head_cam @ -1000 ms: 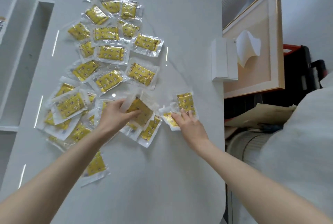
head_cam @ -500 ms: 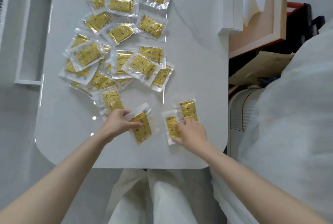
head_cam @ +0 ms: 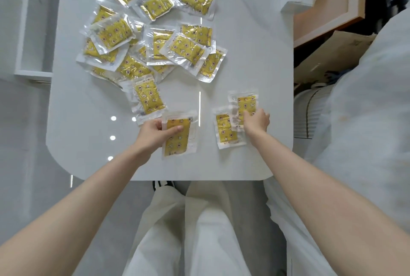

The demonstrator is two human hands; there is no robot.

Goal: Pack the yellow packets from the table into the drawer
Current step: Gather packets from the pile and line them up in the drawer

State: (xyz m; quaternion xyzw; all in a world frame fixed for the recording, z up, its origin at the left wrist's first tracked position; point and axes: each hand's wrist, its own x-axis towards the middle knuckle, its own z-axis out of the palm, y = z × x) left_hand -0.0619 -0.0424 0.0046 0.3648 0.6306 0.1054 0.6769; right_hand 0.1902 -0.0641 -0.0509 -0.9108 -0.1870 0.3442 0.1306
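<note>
Nearest, at 6 o'clock, the person's legs in pale trousers (head_cam: 188, 231) stood just under the rounded near edge of the white tabletop (head_cam: 88, 142). Just beyond that edge the left hand (head_cam: 153, 136) had its grip clenched on a single packet (head_cam: 178, 137), with the thumb laid across the yellow face and the fingertips at its far left corner. At 3 o'clock from it, near the right edge, the right hand (head_cam: 255, 121) sat with bent fingers on two overlapping packets (head_cam: 225, 131), touching the farther one. Whether that grip pinched the film or only pressed it flat, I could not tell.

A second earlier both hands had been out at the skirt of the heap. Since then they had drawn these three packets back toward the near edge, apart from most of the rest. By my judgement the picking-out was done for this handful, and what remained was to gather it and carry it to the drawer.

Farther out, at 11 o'clock from the left hand, a lone packet (head_cam: 149, 98) lay just beside the held one. It trailed from the heap (head_cam: 155, 49) at 12 o'clock, where most of the packets lay overlapping. Off the tabletop at 9 to 10 o'clock stood a white open-topped compartment (head_cam: 33, 74), probably the drawer. No yellow showed in the part I could see, so the packing looked barely begun.
</note>
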